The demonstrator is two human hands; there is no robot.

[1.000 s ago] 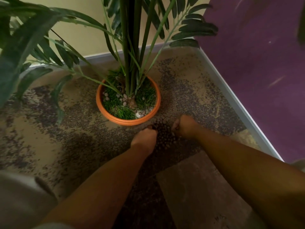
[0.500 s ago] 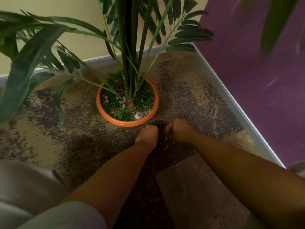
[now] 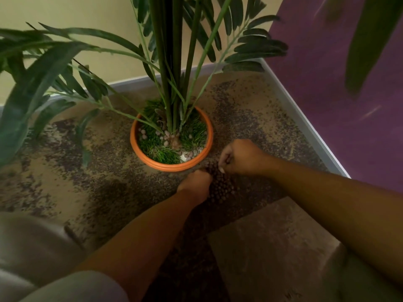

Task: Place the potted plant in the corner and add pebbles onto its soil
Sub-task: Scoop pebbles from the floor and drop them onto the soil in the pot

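Observation:
An orange pot (image 3: 139,151) with a tall palm-like plant (image 3: 172,79) stands on the floor near the room's corner. Green grass-like cover and a few pale pebbles (image 3: 166,136) lie on its soil. Just in front of the pot is a heap of small brown pebbles (image 3: 221,187). My left hand (image 3: 196,185) is curled at the heap's left side, touching it. My right hand (image 3: 241,156) is a closed fist just above the heap's far right, beside the pot's rim. What the fists hold is hidden.
A cream wall (image 3: 87,14) and a purple wall (image 3: 340,118) meet behind the plant, edged by a grey skirting (image 3: 305,125). The mottled brown floor (image 3: 91,175) is scattered with dark grains. Long leaves (image 3: 32,88) hang over the left side.
My right hand has lifted off the heap and moved up toward the pot's rim. My left hand stays curled on the heap. The view has tilted slightly.

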